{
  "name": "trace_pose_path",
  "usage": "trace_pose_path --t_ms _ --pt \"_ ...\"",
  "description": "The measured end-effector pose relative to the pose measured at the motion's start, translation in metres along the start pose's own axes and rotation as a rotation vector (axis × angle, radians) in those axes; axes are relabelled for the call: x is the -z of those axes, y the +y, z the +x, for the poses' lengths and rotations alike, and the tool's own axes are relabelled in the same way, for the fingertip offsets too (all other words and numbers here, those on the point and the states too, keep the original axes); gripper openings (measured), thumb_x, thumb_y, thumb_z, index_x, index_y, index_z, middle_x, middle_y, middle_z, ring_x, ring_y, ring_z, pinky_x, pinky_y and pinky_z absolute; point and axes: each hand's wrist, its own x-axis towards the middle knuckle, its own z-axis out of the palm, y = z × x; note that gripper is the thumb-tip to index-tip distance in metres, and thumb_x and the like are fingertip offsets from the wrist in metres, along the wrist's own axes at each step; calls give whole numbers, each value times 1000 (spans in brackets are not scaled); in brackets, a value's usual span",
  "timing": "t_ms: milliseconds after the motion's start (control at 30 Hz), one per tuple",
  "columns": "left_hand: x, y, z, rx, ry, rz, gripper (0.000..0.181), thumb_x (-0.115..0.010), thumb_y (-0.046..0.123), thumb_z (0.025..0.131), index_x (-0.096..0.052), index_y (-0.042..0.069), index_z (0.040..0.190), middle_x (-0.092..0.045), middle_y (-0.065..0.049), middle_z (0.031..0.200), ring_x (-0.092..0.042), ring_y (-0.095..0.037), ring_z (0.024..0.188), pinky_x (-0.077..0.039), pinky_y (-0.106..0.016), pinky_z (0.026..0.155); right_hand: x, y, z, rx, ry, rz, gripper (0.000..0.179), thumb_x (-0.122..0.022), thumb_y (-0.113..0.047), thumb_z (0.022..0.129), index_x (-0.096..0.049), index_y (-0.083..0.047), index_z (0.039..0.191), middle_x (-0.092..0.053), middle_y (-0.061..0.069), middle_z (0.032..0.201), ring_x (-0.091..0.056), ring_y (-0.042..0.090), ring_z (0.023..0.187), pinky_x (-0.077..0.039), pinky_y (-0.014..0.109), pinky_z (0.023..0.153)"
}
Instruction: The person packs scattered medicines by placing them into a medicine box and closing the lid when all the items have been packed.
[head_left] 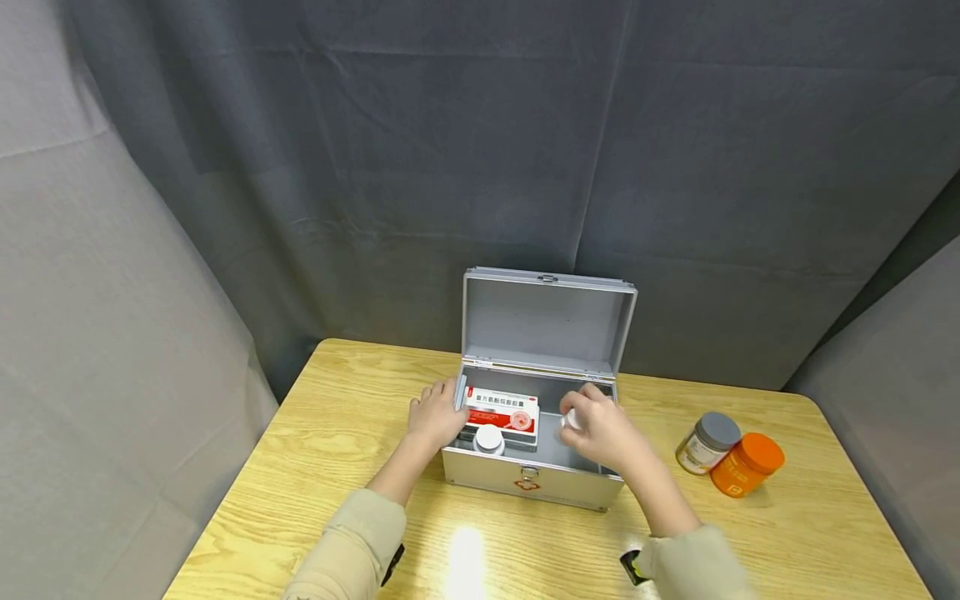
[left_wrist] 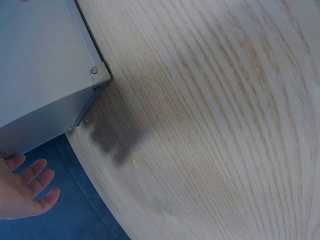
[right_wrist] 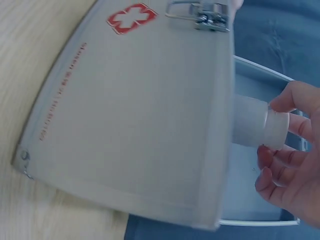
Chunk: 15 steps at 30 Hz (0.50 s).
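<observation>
A silver first-aid case (head_left: 495, 481) stands on the table with its lid (head_left: 547, 325) raised. My right hand (head_left: 603, 429) reaches into its right side and pinches a white bottle (right_wrist: 252, 120) by the cap, thumb on one side and fingers on the other. The bottle's lower part is hidden behind the front wall in the right wrist view. At the case's left wall rests my left hand (head_left: 437, 414); its fingers look loosely spread in the left wrist view. Inside, on the left, are a red-and-white medicine box (head_left: 504, 410) and another white-capped bottle (head_left: 489, 439).
To the right of the case, a grey-lidded jar (head_left: 708, 443) and an orange jar (head_left: 747, 464) stand side by side on the wooden table (head_left: 360, 392). Behind the table hangs a dark grey curtain (head_left: 420, 167), with lighter cloth at both sides.
</observation>
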Motion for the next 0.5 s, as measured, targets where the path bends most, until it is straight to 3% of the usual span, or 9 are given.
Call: trace_pose_path --t_ms 500 --pt "3 2 -1 6 -12 -14 61 -51 35 85 -37 10 139 -43 -13 136 -39 -31 122 -31 -51 95 -29 -7 15 58 -143 56 19 -63 -11 68 -60 -11 87 -51 0 85 -46 9 62 -40 22 52"
